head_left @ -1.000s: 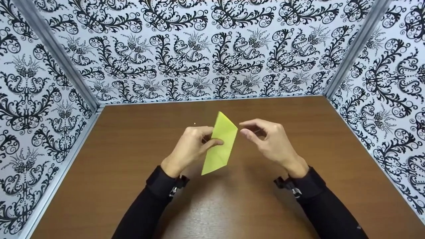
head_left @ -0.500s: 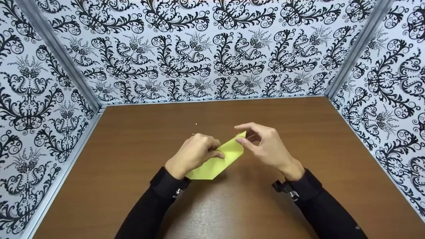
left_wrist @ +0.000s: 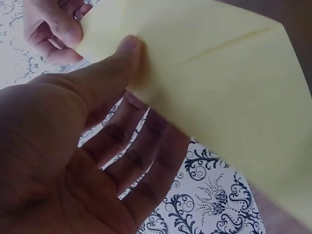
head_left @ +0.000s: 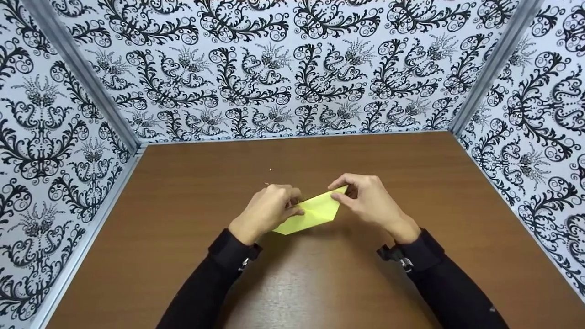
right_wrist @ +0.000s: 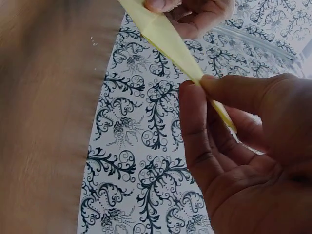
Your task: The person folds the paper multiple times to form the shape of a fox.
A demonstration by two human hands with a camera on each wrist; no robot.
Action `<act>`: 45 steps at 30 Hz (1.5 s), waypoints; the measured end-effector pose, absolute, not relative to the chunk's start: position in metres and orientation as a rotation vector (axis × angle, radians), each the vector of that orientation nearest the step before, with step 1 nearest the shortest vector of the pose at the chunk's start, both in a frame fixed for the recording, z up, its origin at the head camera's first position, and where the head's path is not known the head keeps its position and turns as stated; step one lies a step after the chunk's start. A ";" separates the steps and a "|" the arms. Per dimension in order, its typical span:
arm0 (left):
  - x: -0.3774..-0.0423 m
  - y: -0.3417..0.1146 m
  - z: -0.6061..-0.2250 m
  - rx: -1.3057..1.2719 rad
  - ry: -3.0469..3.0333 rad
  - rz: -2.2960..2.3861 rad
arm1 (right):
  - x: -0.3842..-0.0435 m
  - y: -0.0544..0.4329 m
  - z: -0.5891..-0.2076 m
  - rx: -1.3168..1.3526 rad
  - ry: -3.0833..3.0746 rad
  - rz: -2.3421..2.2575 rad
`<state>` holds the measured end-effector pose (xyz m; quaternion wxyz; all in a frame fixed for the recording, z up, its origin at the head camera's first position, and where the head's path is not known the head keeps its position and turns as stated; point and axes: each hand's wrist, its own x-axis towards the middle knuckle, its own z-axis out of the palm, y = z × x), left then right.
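Observation:
A folded sheet of yellow paper is held between both hands above the brown table. My left hand pinches its left part, thumb on the near face and fingers behind. In the left wrist view the paper shows a crease running toward one corner, and the left thumb presses near its edge. My right hand pinches the right corner between thumb and fingers. Seen nearly edge-on in the right wrist view, the paper slants down into the right hand's grip.
The brown table spreads under both hands. White walls with black scrollwork stand at the back and both sides, joined by grey metal corner posts. Black straps with small devices sit on the wrists.
The paper has turned from nearly upright to a low slant, its far end swinging right and down. My right hand, apart from it at first, has taken hold of the right corner.

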<state>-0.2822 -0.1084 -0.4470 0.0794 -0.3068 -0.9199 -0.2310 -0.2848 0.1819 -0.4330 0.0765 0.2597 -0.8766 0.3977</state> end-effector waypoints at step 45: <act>-0.270 -0.108 -0.493 -1.271 -2.771 -0.171 | -0.317 0.195 -0.479 0.683 -2.916 0.758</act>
